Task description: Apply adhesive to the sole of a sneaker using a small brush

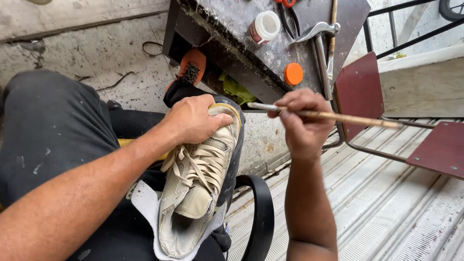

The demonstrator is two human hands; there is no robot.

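1. A beige laced sneaker (195,188) lies on the person's lap, toe pointing away, over a white cloth (145,203).
2. The left hand (193,118) presses down on the sneaker's toe, its grip flat and closed over the toe cap.
3. The right hand (302,121), just beside the toe, has its grip pinching a thin brush (333,116) with a wooden handle, the metal end aimed at the toe.
4. Beyond, a dark stained table (232,34) carries a white-lidded jar (265,26), an orange cap (293,74) and a metal tool (319,43).
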